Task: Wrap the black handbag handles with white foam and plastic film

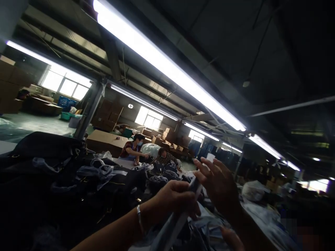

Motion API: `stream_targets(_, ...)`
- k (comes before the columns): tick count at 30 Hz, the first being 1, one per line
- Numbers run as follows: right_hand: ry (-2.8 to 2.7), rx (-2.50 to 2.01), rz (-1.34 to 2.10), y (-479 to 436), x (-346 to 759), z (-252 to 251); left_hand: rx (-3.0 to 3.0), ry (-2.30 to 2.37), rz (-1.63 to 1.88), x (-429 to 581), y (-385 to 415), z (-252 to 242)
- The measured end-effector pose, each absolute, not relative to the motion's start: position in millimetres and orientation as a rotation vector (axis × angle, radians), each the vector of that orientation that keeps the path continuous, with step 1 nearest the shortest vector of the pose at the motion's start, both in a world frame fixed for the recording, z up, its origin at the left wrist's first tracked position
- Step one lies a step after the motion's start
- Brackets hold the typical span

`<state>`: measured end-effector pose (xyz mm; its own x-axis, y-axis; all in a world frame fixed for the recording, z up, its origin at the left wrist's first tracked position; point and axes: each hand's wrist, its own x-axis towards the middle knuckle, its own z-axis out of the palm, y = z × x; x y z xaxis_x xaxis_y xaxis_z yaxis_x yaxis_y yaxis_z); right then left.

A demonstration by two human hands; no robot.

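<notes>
My left hand, with a silver bracelet at the wrist, is closed around a long narrow strip in pale, thin wrapping. The strip runs up and away from me at a slant. Farther up it, my right hand has its fingers bent against the upper part, and a white end sticks out past the fingertips. The thumb of that hand is hidden. Below, dark bags with loose plastic wrapping lie heaped. A blurred skin-coloured shape shows low at right; I cannot tell what it is.
Across the heap, a masked person reaches over the pile, and another person bends low beside them. A metal post rises at left. Cardboard boxes stand behind. Clear plastic is piled at right. Tube lights hang overhead.
</notes>
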<state>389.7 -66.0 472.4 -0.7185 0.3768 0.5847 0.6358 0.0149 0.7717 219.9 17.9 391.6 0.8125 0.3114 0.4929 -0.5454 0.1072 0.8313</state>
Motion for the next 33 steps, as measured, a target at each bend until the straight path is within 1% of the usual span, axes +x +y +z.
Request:
stream_targets(2,-1.948,-1.111,-1.639,-66.7,388.8,469.4,1.306,-0.143,0.746,226.0,18.5,388.7)
stream_targets(4,-1.657,-1.153,-1.398,-70.7,390.1,463.1,1.299,-0.107,0.859,229.4,22.4,381.0)
stream_targets(7,-1.384,-1.220,-0.749,-77.3,389.6,449.2,1.331,-0.083,0.955,232.4,30.7,367.8)
stream_targets(9,-1.418,-1.294,-0.354,-78.4,383.4,441.0,1.372,-0.042,1.000,235.7,34.3,360.9)
stream_targets(10,-1.452,-1.335,-0.238,-77.5,378.3,438.0,1.390,-0.021,1.027,238.0,35.0,358.2)
stream_targets(13,-1.438,-1.391,-0.113,-69.5,359.7,432.8,1.439,-0.003,1.090,244.5,32.6,352.7)
stream_targets(19,-1.305,-1.244,0.294,-47.5,339.4,420.9,1.456,-0.059,1.147,234.7,23.6,356.6)
stream_targets(24,-1.271,-1.220,0.326,-47.1,329.0,419.1,1.426,-0.066,1.077,206.5,12.8,370.0)
stream_targets(27,-1.316,-1.220,0.356,-52.9,324.8,425.6,1.438,-0.072,0.971,188.8,8.0,368.4)
stream_targets(30,-1.318,-1.230,0.303,-59.2,323.6,432.4,1.496,-0.065,0.794,169.7,8.9,346.7)
stream_targets(33,-1.300,-1.199,0.295,-64.1,323.7,436.8,1.554,0.011,0.573,151.3,12.7,301.2)
